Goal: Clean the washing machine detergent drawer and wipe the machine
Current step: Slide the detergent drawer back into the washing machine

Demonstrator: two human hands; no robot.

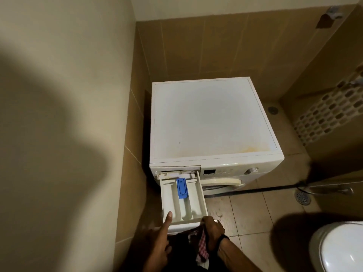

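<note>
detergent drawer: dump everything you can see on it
The detergent drawer is off-white plastic, dull and slightly grimy. It is pulled far out of its slot at the top left of the washing machine front and lies roughly level. Long walls split it into three lengthwise compartments, and a blue insert sits at the rear of the middle one. The left hand rests an index fingertip on the front-left compartment. The right hand, gripping a checked cloth, is at the front right corner.
</note>
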